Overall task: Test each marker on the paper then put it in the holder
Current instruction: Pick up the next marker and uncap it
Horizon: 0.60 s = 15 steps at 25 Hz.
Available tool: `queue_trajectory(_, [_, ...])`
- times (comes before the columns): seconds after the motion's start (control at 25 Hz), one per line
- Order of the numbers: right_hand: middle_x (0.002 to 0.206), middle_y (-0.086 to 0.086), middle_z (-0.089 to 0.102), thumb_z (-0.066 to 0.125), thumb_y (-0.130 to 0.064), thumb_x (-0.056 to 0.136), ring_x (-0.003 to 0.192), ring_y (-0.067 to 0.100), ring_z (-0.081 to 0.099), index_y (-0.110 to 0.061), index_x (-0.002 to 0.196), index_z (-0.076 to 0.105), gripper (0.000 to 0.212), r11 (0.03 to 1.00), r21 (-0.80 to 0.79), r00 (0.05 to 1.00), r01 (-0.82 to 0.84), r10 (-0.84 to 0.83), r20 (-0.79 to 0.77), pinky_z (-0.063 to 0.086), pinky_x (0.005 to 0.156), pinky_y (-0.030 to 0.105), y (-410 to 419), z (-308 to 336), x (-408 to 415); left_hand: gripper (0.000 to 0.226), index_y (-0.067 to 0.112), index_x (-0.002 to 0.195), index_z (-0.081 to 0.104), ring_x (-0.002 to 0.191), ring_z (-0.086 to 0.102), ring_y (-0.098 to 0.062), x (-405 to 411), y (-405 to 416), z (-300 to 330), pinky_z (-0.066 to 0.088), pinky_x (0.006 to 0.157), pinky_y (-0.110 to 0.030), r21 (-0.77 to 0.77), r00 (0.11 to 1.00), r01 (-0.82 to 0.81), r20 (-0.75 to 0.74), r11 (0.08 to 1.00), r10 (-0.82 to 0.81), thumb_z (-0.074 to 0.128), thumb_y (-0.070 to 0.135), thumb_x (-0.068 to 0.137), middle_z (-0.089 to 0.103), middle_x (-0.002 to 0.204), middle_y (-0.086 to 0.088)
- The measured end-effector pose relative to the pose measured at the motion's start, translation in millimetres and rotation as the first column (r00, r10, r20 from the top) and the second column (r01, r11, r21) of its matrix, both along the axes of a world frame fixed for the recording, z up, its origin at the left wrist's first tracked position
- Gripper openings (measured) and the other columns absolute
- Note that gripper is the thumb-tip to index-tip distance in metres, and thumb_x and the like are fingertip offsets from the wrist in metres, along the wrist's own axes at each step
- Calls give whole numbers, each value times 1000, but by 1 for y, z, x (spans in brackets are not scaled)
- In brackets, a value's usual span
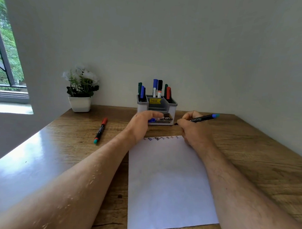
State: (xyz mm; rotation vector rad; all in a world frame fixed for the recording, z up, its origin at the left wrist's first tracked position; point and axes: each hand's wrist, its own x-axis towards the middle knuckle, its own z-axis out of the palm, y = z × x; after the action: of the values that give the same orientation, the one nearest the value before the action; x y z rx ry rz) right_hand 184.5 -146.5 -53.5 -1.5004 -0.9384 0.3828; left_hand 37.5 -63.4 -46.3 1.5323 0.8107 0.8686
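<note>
Markers stand in a boxy grey-white plastic holder [157, 107] on the wood-grain surface [251, 157]; right hand [193, 129] grips a slim black marker [202, 118], left hand [142, 121] pinches a blue cap [152, 120].

Both forearms extended, left hand [142, 121] and right hand [193, 129] fingers curled.

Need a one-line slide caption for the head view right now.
Right hand holds an uncapped blue marker; left hand holds its cap before the holder.
</note>
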Motion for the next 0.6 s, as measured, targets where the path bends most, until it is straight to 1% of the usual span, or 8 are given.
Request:
queue_trajectory(0.08, [61,3,55,66,-8,86,48,13,45,-19,79,61,14,995,32,994,-99,101,-49,34,39,22,-2,2,-2,30,19,110,71,69,49,-11,-10,4,1,48,70,-27,50,995,-31,99,998,25,44,20,99,54,91,-2])
queue_trajectory(0.16, [71,10,65,63,-8,89,47,14,50,-15,88,67,8,976,65,971,-209,215,-106,37,38,22,-4,3,-5,34,17,116,69,64,45,-11,-17,10,2,49,69,-30,50,984,-56,172,997,46,38,16,101,48,83,-2])
queue_trajectory(0.2, [79,13,70,59,-10,91,47,14,53,-12,92,69,10,962,95,952,-257,268,-145,39,38,22,-5,3,-6,35,15,118,68,64,45,-12,-20,13,1,49,71,-32,36,980,-62,191,997,54,36,16,102,47,80,-2])
queue_trajectory(0.24, [84,16,73,53,-11,93,46,15,55,-9,95,71,18,946,134,928,-297,319,-193,40,38,21,-5,3,-7,36,15,119,67,64,45,-12,-21,15,1,49,71,-32,21,978,-66,197,998,61,35,15,103,47,78,-3])
queue_trajectory(0.32, [85,21,74,43,-12,93,43,17,57,-4,93,70,29,914,221,873,-341,395,-286,40,37,20,-5,3,-8,35,16,119,65,65,45,-12,-21,16,2,50,69,-30,14,981,-69,182,998,65,35,15,104,48,79,-3])
queue_trajectory(0.36, [83,22,74,40,-12,92,42,17,57,-4,91,68,29,904,252,852,-347,416,-319,39,37,20,-5,3,-8,35,17,121,65,65,45,-12,-21,16,2,50,67,-28,27,986,-65,159,998,60,34,14,104,49,81,-3])
queue_trajectory(0.48, [83,22,75,42,-13,92,39,16,56,-8,84,56,17,898,285,833,-336,425,-356,38,36,19,-3,4,-8,36,15,127,61,67,45,-11,-19,11,3,51,65,-25,68,995,-40,96,997,34,34,12,103,51,85,0])
queue_trajectory(0.6, [87,22,75,46,-14,93,39,16,56,-9,83,53,14,893,278,840,-355,435,-323,39,36,20,-1,4,-6,36,15,125,62,70,44,-12,-18,9,4,50,68,-26,79,998,-37,62,996,32,34,11,104,50,86,1])
